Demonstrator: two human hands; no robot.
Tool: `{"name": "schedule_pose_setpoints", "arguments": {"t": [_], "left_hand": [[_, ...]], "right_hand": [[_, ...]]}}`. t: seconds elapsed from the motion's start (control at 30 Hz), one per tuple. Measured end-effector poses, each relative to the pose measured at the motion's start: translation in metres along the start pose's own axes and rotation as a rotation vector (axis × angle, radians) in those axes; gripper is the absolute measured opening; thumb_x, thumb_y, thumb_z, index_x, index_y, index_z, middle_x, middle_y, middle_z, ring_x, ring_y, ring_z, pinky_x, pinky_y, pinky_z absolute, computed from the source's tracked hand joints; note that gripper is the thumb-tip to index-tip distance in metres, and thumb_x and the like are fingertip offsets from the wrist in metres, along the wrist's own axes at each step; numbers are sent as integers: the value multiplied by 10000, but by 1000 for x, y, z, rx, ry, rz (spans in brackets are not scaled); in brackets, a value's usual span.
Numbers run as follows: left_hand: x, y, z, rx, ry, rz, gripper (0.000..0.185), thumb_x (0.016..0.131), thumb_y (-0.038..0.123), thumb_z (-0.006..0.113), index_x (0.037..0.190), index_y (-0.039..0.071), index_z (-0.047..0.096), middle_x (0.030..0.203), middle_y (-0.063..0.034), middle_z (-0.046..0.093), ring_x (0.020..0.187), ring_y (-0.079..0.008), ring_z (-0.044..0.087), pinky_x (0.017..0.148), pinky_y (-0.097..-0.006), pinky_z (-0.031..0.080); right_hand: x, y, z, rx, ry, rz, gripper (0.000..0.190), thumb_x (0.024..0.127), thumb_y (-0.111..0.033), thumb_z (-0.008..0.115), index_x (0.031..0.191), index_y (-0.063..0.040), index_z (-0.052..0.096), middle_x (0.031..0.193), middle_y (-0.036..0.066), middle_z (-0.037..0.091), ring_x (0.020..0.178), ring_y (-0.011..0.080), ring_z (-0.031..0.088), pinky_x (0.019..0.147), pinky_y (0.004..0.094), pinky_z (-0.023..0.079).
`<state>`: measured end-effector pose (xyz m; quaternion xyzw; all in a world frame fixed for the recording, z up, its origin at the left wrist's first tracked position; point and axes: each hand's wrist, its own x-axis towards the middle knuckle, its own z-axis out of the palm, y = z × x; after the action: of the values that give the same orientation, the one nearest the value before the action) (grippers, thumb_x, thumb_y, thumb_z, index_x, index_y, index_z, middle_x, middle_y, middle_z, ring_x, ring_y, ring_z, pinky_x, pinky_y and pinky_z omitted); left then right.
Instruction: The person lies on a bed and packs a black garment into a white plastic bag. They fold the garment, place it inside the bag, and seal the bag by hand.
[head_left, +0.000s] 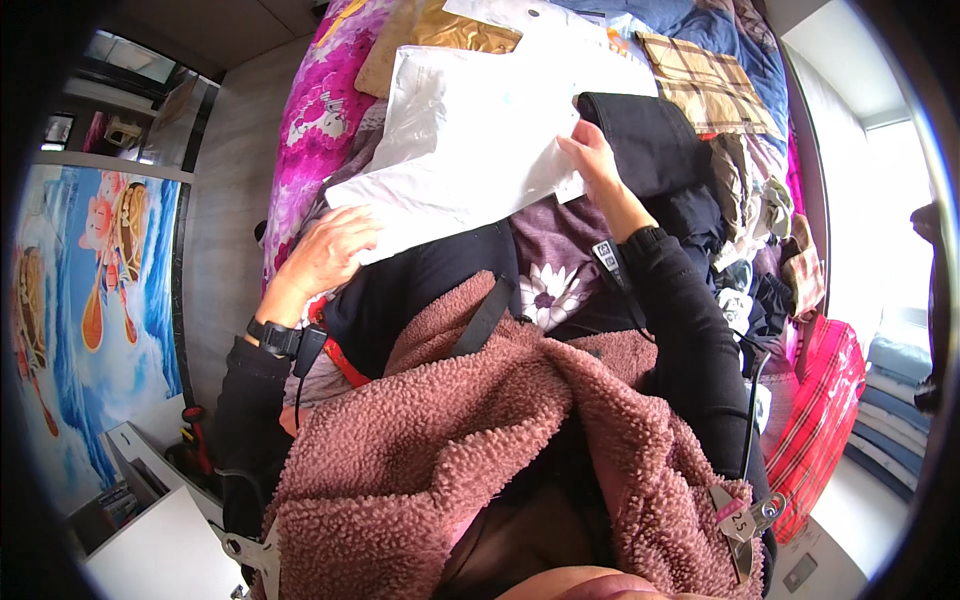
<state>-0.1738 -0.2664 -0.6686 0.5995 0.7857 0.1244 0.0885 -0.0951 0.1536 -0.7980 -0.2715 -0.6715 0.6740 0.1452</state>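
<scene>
A white plastic bag (465, 150) lies spread over the bed in front of me. My left hand (337, 244) rests on its near left corner, the fingers bent over the plastic; whether they grip it is not plain. At the right edge of the bag, my right hand (589, 154) pinches the plastic between thumb and fingers. Just beyond that hand lies a folded black cloth (645, 142). Below the bag are my dark-clad leg (427, 277) and a purple cloth with a white flower (555, 292).
A folded plaid cloth (705, 82) and a gold-coloured bag (457, 28) lie at the far side. Crumpled clothes (739, 195) are heaped on the right, above a red plaid bag (817, 420). A white cabinet (161, 547) stands at lower left.
</scene>
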Motion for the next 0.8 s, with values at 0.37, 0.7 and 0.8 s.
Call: {"name": "schedule_pose_setpoints", "arguments": {"t": [0.37, 0.7, 0.8], "left_hand": [[-15, 2, -8, 218, -88, -403, 233, 814, -5, 601, 1018, 64, 690, 1232, -139, 651, 1273, -333, 533, 1088, -462, 403], [113, 155, 9, -675, 549, -174, 577, 857, 239, 773, 1362, 80, 544, 988, -54, 603, 737, -101, 588, 648, -259, 505], [146, 171, 14, -482, 603, -220, 612, 839, 331, 790, 1338, 63, 559, 1038, -85, 596, 740, -130, 595, 671, -282, 519]], "right_hand": [[-56, -51, -14, 192, -219, 42, 131, 899, -147, 753, 877, -46, 673, 769, -40, 630, 669, 42, 544, 605, 210, 443], [-159, -78, -31, 93, -122, -189, 325, 814, -175, 847, 742, -82, 544, 721, -76, 541, 673, 20, 450, 602, 198, 407], [-182, -84, -24, 75, -67, -325, 381, 810, -174, 851, 721, -87, 491, 693, -74, 461, 661, 31, 400, 555, 219, 368]]}}
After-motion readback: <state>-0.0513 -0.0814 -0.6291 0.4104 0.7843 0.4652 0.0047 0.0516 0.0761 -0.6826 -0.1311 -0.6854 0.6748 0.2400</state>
